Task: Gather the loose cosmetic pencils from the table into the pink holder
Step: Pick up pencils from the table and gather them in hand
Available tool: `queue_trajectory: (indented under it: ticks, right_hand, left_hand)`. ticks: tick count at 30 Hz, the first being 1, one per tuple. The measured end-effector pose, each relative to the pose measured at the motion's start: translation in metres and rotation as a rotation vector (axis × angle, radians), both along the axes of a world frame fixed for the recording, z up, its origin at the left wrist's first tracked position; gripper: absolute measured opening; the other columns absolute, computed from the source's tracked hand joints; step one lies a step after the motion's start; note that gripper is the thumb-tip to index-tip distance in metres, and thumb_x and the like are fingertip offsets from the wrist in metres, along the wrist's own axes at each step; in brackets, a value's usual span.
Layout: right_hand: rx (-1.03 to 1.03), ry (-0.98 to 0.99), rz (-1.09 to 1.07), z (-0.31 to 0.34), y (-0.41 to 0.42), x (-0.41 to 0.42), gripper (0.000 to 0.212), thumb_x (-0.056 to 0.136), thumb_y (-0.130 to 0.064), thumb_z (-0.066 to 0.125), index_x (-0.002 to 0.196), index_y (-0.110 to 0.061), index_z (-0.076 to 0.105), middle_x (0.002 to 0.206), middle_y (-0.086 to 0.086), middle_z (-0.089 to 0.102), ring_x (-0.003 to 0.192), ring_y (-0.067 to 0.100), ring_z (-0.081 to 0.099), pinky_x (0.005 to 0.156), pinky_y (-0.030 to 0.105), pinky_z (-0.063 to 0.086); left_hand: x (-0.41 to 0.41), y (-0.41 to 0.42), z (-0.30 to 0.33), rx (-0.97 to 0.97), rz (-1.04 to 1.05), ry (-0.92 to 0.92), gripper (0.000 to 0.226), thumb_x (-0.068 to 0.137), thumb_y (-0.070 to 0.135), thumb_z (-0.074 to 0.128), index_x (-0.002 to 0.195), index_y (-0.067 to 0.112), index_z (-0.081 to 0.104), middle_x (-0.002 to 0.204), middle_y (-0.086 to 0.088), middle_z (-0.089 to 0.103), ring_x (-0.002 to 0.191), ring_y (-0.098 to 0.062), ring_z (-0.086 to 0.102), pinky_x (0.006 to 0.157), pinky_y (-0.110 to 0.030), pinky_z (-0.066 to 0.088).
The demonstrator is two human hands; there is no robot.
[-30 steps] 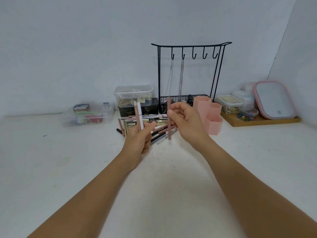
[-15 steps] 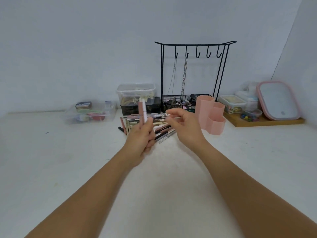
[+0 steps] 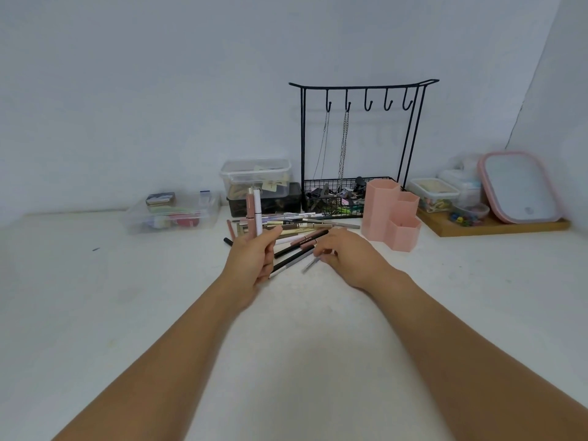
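My left hand (image 3: 253, 257) is raised above the table and grips two upright cosmetic pencils (image 3: 254, 211), one pink and one white. My right hand (image 3: 345, 256) is low over the near edge of the loose pencil pile (image 3: 296, 229), palm down. Its fingertips pinch a thin grey pencil (image 3: 309, 265) that lies slanted on the table. The pink holder (image 3: 380, 211), made of three hexagonal cups, stands just right of the pile, a short way beyond my right hand.
A black wire jewellery stand (image 3: 359, 138) with hanging chains is behind the pile. Stacked clear and dark boxes (image 3: 257, 183) sit at its left, with a clear tray (image 3: 171, 214) further left. At the right, a wooden tray (image 3: 496, 226) bears small boxes and a pink-rimmed mirror (image 3: 521, 186).
My right hand held a brownish pencil upright beside the left hand, then dropped to the pile and closed on a grey pencil. The left hand stayed put with its pencils.
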State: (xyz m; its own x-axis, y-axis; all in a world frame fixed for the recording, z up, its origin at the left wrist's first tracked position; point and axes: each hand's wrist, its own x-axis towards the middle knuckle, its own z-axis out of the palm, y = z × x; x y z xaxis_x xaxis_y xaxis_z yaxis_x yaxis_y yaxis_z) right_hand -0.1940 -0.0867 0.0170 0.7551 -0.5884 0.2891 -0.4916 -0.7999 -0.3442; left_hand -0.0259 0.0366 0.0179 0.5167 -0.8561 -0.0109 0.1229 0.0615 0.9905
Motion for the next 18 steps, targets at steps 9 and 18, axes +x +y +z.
queue_trajectory:
  ticks: [9,18]
  right_hand:
    - [0.357,-0.644,0.076,0.026,0.025,0.007,0.007,0.1,-0.011,0.056,0.097,-0.011,0.062,0.08,0.003,0.061,0.058,-0.001,0.052,0.057,0.014,0.043]
    - [0.825,-0.886,0.16,0.016,0.052,0.026,0.008,0.092,-0.006,0.068,0.098,0.0,0.07,0.071,0.003,0.07,0.059,0.009,0.062,0.058,0.02,0.052]
  left_hand:
    - [-0.008,0.004,0.001,-0.028,-0.068,-0.003,0.05,0.083,0.054,0.074,0.064,0.024,0.038,0.053,0.002,0.037,0.041,-0.012,0.025,0.039,-0.02,0.019]
    - [-0.016,0.009,-0.008,-0.062,-0.349,-0.125,0.038,0.062,0.047,0.093,0.071,0.024,0.064,0.056,-0.002,0.05,0.038,-0.01,0.031,0.035,-0.017,0.024]
